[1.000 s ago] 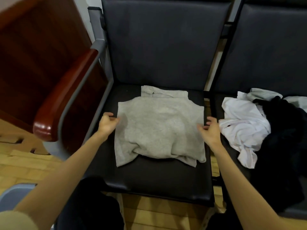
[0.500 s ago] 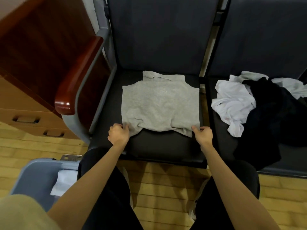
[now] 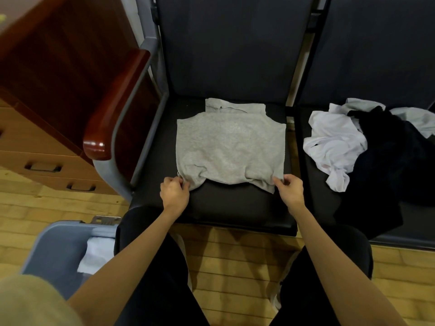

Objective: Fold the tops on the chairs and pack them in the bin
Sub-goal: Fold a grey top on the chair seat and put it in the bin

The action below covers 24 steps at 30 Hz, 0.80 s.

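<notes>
A grey top (image 3: 230,144) lies partly folded on the seat of the left black chair (image 3: 235,208). My left hand (image 3: 174,192) pinches its near left corner. My right hand (image 3: 290,190) pinches its near right corner. On the right chair (image 3: 400,222) a crumpled white top (image 3: 332,147) lies beside a black top (image 3: 386,161), with a pale grey garment (image 3: 419,121) behind them. A blue-grey bin (image 3: 54,250) stands on the floor at the lower left with a folded white garment (image 3: 96,255) inside.
A dark wooden armrest (image 3: 113,109) on a grey metal frame borders the left chair. A wooden desk with drawers (image 3: 44,165) stands to the left. My knees in black trousers (image 3: 150,255) are close to the seat's front edge, over a wooden floor.
Both hands slid from the grey top's sides down to its near corners and took hold of them. The camera tilted down, bringing the bin into view.
</notes>
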Each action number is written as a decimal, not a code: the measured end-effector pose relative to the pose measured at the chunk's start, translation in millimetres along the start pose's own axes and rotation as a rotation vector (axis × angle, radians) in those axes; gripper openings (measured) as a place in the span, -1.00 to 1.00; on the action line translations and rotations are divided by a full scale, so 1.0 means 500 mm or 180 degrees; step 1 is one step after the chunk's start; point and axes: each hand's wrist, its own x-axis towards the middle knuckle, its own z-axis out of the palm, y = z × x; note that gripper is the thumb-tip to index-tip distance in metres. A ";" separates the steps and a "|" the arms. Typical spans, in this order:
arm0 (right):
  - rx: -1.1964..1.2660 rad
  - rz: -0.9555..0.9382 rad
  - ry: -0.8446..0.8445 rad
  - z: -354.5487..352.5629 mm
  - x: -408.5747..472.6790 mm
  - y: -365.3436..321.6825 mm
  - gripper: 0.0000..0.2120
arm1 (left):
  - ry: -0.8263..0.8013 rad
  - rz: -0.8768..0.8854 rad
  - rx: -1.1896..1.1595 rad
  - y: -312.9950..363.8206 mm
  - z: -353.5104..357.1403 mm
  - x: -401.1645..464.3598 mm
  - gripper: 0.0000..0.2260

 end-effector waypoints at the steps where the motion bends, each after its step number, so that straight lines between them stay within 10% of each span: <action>1: 0.0026 -0.0073 0.0054 -0.003 0.002 -0.003 -0.79 | 0.0130 0.0079 -0.0096 0.006 -0.006 -0.002 -0.81; 12: 0.0203 -0.1267 0.0326 -0.075 0.023 -0.151 -0.88 | 0.0809 0.1241 -0.1129 0.113 -0.168 0.040 -0.90; 19: 0.1504 0.0709 -0.0418 -0.119 0.008 -0.148 -0.95 | -0.0256 -0.0878 -0.1956 0.072 -0.195 0.071 -0.84; 24: 0.1402 0.1181 -0.0555 -0.095 -0.052 -0.049 -0.71 | -0.0397 -0.1225 -0.1520 -0.010 -0.144 0.009 -0.83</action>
